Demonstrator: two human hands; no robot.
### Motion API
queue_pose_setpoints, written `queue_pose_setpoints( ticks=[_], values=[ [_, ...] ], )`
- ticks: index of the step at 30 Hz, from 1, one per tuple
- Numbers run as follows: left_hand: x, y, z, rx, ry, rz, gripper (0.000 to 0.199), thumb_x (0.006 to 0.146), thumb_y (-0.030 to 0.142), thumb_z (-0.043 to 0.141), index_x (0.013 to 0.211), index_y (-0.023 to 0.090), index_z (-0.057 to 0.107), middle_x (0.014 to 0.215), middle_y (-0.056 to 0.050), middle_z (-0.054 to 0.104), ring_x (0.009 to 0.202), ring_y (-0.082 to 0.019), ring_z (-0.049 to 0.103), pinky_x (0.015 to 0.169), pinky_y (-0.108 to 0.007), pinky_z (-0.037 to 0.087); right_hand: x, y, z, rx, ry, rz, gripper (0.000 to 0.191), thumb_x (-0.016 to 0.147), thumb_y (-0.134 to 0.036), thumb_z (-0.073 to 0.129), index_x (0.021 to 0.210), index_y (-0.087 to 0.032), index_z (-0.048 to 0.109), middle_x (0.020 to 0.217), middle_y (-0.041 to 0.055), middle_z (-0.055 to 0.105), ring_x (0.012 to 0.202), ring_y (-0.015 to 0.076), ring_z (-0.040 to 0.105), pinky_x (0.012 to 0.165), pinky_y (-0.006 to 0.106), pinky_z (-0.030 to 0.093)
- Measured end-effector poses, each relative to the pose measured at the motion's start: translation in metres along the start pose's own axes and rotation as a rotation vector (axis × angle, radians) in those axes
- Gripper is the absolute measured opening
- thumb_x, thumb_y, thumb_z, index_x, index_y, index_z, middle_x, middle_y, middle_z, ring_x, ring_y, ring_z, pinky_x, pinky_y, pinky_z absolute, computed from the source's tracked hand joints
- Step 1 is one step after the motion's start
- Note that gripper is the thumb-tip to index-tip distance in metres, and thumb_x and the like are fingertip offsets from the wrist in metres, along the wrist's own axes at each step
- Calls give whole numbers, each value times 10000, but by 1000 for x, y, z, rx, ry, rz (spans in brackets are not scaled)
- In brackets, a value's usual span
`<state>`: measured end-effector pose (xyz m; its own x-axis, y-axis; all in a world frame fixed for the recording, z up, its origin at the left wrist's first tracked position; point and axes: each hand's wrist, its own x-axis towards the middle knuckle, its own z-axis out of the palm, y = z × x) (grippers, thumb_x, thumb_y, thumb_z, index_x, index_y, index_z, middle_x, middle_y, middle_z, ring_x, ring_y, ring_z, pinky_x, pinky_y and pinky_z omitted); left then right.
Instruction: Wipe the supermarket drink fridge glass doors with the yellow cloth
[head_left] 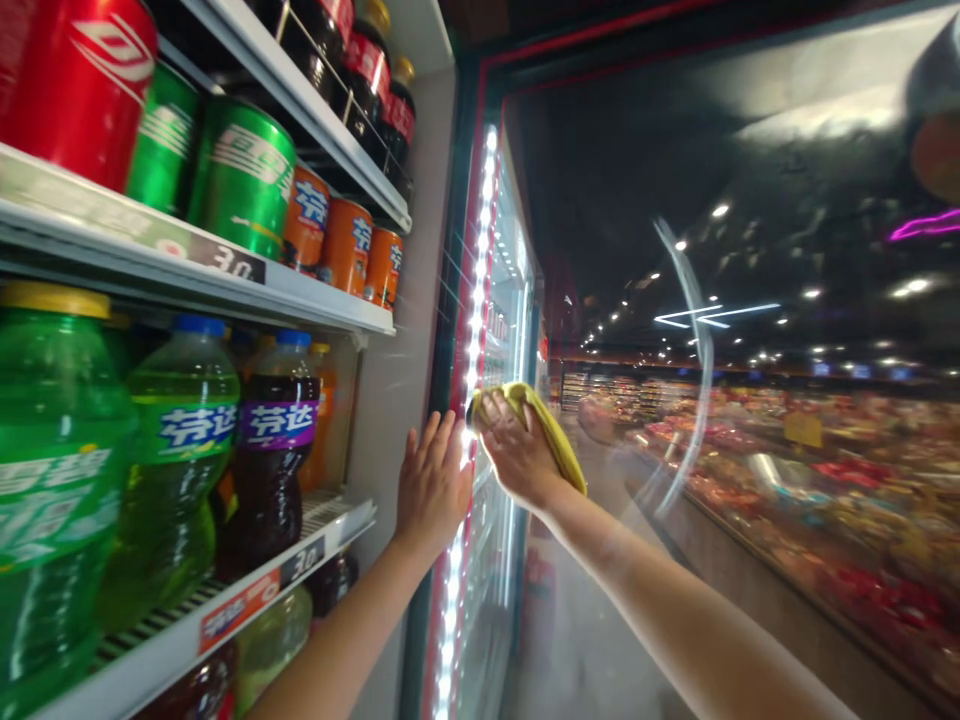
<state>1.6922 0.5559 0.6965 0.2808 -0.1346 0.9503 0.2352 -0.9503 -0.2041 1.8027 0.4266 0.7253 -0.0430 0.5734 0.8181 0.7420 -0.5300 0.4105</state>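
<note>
My right hand (511, 440) presses a yellow cloth (562, 450) flat against the glass door (615, 300) of a drinks fridge, close to its hinge-side edge. The cloth shows above the fingers and along the far side of the palm. My left hand (433, 480) rests with fingers stretched upward on the door frame, beside the lit LED strip (475, 330); it holds nothing. A curved, whitish streak (701, 350) marks the glass to the right of the cloth.
Fridge shelves on the left hold green cans (244, 175), orange cans (346, 245), a red can (82, 85) and soda bottles (274, 440). Price strips line the shelf edges (262, 590). Beyond the glass, a blurred store display (825, 500) stretches along the right.
</note>
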Motion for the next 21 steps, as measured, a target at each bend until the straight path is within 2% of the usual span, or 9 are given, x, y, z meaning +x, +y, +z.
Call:
queue_pose_setpoints(
  ticks=[3,5,7,9,12,14,17,19,21],
  values=[
    [-3,1,-1,3,-10,20,513,977,211,437,1482,127,472,1529,-144,521,1482,-306,399,1222,-538,304,-35,2,-7,6,-86,-190,467,1018,-197,442,1470,-254,542,1627,5,386,1511,237,359,1273,475,280],
    [0,3,-1,8,-13,38,495,974,206,443,1460,123,497,1528,-146,522,1485,-308,393,1224,-537,304,-26,23,-23,11,-116,-229,416,1016,-209,468,1392,-303,620,1587,-36,455,1494,221,391,1271,466,292],
    [6,7,0,3,-4,42,482,975,205,446,1446,119,509,1522,-151,527,1487,-305,390,1223,-534,311,-1,47,-42,-3,-69,-121,399,1021,-212,466,1373,-291,637,1591,-21,451,1505,246,369,1266,519,277],
    [12,12,1,-17,2,45,489,978,210,448,1457,120,494,1526,-151,522,1488,-301,389,1222,-535,319,21,62,-56,-27,23,56,407,1035,-233,446,1408,-257,608,1630,20,384,1534,286,305,1259,583,236],
    [15,18,1,-54,0,62,505,983,222,448,1478,127,463,1535,-150,511,1481,-305,399,1219,-551,324,16,57,-53,-45,73,196,425,1048,-244,420,1443,-260,574,1651,39,340,1546,310,268,1254,611,193],
    [13,20,1,-78,5,66,508,983,223,449,1482,130,456,1537,-157,506,1481,-311,398,1214,-563,330,-7,43,-42,-40,24,138,438,1045,-231,425,1461,-286,553,1639,31,365,1534,296,299,1257,590,192],
    [15,24,4,-127,19,69,530,977,222,454,1499,134,433,1539,-170,499,1487,-314,388,1216,-571,325,-33,34,-35,-29,-50,-53,448,1044,-250,450,1479,-328,524,1622,-11,403,1513,242,349,1275,504,197],
    [22,29,7,-164,34,72,550,974,214,449,1517,140,406,1537,-168,500,1486,-309,390,1226,-571,312,-30,47,-44,-40,-46,-78,434,1041,-263,468,1461,-345,542,1616,-31,415,1509,223,356,1282,475,191],
    [31,35,10,-198,44,84,562,977,213,439,1532,149,382,1545,-158,493,1493,-300,379,1230,-553,320,-19,68,-61,-70,-1,25,412,1041,-274,471,1436,-331,571,1619,-20,413,1516,237,341,1280,502,175]
  ],
)
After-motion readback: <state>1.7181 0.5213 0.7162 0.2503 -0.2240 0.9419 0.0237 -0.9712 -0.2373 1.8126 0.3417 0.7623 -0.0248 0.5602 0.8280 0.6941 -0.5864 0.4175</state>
